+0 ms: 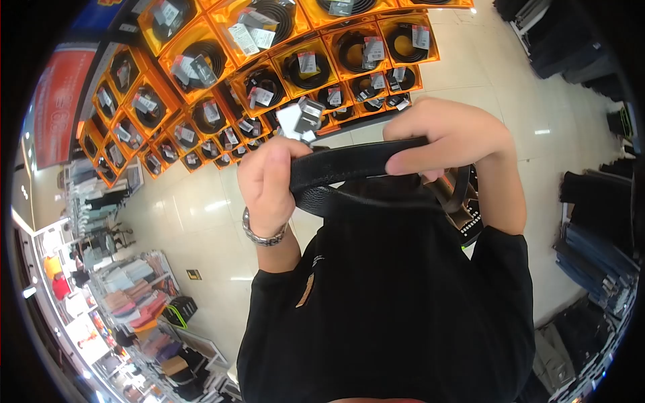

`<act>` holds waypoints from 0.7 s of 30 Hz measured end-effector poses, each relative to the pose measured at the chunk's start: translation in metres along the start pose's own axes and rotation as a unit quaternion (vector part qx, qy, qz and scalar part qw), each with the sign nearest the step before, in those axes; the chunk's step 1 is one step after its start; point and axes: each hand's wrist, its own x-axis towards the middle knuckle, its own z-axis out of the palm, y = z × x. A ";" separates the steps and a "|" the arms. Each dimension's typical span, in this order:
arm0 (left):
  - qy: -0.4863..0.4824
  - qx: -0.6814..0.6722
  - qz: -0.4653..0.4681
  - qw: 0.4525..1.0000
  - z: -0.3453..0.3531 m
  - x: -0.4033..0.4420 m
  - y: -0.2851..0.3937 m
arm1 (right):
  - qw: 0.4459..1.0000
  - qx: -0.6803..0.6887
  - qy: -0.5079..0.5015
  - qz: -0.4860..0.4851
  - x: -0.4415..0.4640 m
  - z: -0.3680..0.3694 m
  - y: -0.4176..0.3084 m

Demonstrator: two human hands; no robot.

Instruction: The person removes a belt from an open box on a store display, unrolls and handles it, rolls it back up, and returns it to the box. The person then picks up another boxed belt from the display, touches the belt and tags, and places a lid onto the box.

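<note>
A black leather belt point(359, 162) is looped between my two hands in front of my chest. My left hand point(267, 185), with a metal watch on its wrist, is closed round the belt's left bend. White and grey tags point(300, 119) stick out just above that hand. My right hand point(447, 138) pinches the upper strap of the belt near its right side, thumb below and fingers above. Part of the belt under the right hand is hidden.
Orange compartments point(353, 52) with coiled, tagged belts fill the display ahead. Folded clothes point(134, 289) lie on tables at the left. Dark trousers point(598, 208) hang at the right. A brown and black item point(463, 201) shows below my right hand. Pale floor tiles point(201, 228) lie between.
</note>
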 end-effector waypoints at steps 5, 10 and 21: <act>0.052 -0.072 -0.061 0.994 0.021 -0.009 0.002 | 0.952 0.167 0.136 -0.216 0.009 -0.002 0.020; 0.078 -0.049 -0.030 0.995 0.031 -0.018 0.006 | 0.926 0.160 0.146 -0.308 0.022 0.000 0.041; 0.087 -0.004 -0.007 0.996 0.029 -0.036 0.017 | 0.898 0.124 0.196 -0.374 0.023 0.025 0.045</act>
